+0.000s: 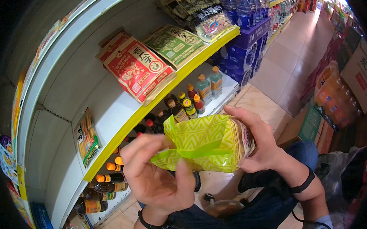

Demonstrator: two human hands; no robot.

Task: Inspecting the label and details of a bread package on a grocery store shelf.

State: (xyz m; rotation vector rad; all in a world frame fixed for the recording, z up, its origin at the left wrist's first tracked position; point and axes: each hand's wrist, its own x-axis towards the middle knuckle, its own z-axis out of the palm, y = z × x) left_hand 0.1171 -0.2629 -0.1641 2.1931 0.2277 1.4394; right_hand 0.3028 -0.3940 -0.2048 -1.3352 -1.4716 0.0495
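A yellow-green patterned plastic food bag (207, 140) is held up before me, above my knees and beside the shelf. My right hand (259, 143) grips its right end, thumb and fingers on opposite sides. At the bag's gathered left end is my left hand (158, 172), palm up with curled fingers; its fingertips are at the folded film, and whether they pinch it I cannot tell. Behind the bag, on the shelf, lie a red snack packet (139, 70), a green packet (176, 45) and a black and clear bag of nuts (207, 17).
Sauce bottles (188, 107) stand on the lower shelf (225, 88), under the yellow shelf edge (159, 97). A packet of stick snacks (87, 137) leans at left. Shrink-wrapped water bottles (242, 52) are stacked beyond. Cartons (310, 124) and orange drink packs (337, 94) line the aisle's right side.
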